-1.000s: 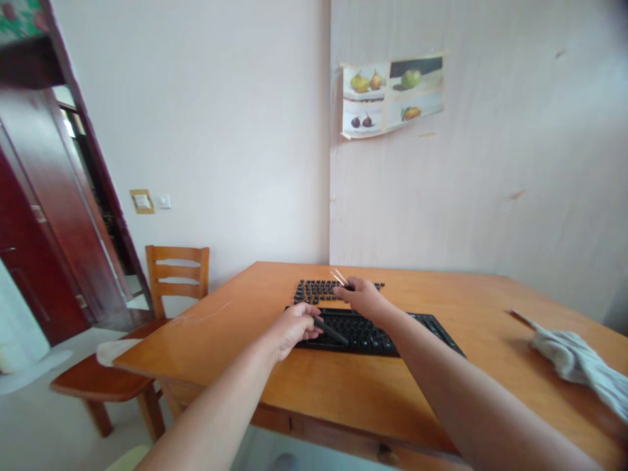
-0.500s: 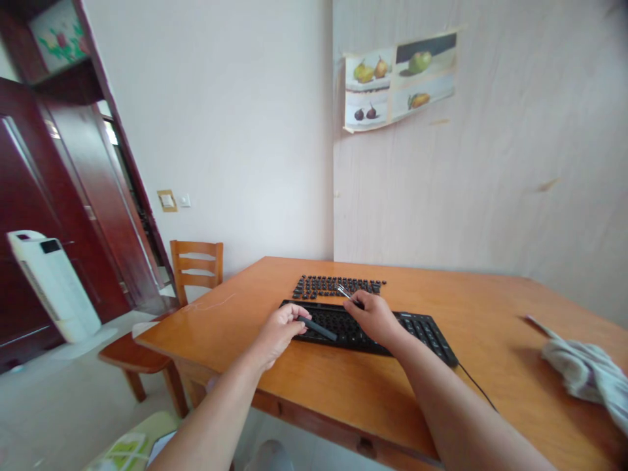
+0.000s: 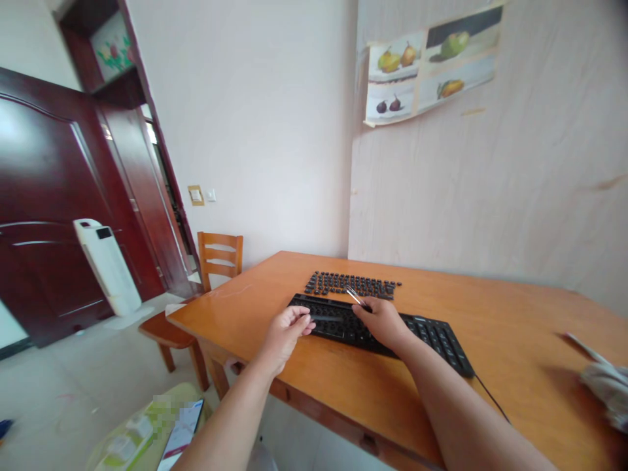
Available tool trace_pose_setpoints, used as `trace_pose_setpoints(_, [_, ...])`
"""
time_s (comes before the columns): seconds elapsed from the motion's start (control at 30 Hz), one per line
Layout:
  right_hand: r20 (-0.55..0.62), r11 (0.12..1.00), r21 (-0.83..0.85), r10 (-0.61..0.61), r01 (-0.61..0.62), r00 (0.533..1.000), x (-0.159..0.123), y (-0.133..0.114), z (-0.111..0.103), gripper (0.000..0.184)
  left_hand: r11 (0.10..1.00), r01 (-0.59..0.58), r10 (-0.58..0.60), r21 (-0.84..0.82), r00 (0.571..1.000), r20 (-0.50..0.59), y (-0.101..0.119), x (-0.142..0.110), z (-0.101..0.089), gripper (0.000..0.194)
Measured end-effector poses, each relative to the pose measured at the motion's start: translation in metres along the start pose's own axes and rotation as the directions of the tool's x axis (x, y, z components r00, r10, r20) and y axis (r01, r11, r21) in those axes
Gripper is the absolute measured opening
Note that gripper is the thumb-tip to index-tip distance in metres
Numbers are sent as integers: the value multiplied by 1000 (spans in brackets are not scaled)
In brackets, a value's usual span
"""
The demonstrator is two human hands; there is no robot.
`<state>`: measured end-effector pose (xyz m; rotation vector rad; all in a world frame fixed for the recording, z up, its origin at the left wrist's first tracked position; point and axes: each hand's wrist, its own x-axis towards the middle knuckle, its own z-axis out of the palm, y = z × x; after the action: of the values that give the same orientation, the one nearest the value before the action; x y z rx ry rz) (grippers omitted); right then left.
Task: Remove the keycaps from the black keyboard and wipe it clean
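Between the thumb and fingers of my left hand (image 3: 288, 335) is a long dark space bar keycap (image 3: 328, 318), held edge-on over the left part of a black keyboard (image 3: 356, 335). My right hand (image 3: 383, 320) is closed around a slim, shiny metal tool (image 3: 354, 296) with thin prongs pointing up and left; whether it is a fork or tweezers I cannot tell. The keyboard's main area lacks its caps, while the number pad at right keeps its keys. Loose black keycaps (image 3: 343, 284) lie in rows just behind the keyboard.
The wooden table (image 3: 275, 288) stands near the wall. A keyboard cable (image 3: 493, 398) trails off right, towards a grey cloth (image 3: 606, 386). At left are a wooden chair (image 3: 220, 255) and a stool (image 3: 167, 330); a phone (image 3: 182, 432) lies lower left.
My view has swung left, bringing the phone and more of the door into sight. My left hand has turned the space bar from its broad face to a thin edge. Both hands keep their holds.
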<state>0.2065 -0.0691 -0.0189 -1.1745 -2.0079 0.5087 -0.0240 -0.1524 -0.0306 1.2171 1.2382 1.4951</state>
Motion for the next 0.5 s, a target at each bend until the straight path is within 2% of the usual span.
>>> trace_pose_setpoints(0.3, [170,984,102,128,-147,977,-7,-18,6,47,998,-53,53,-20,999,1,-9,7,8,41])
trace_pose_setpoints(0.5, [144,929,257,236,-266,961,-6,-16,13,35,997,-74,74,0,997,22,-15,9,6,40])
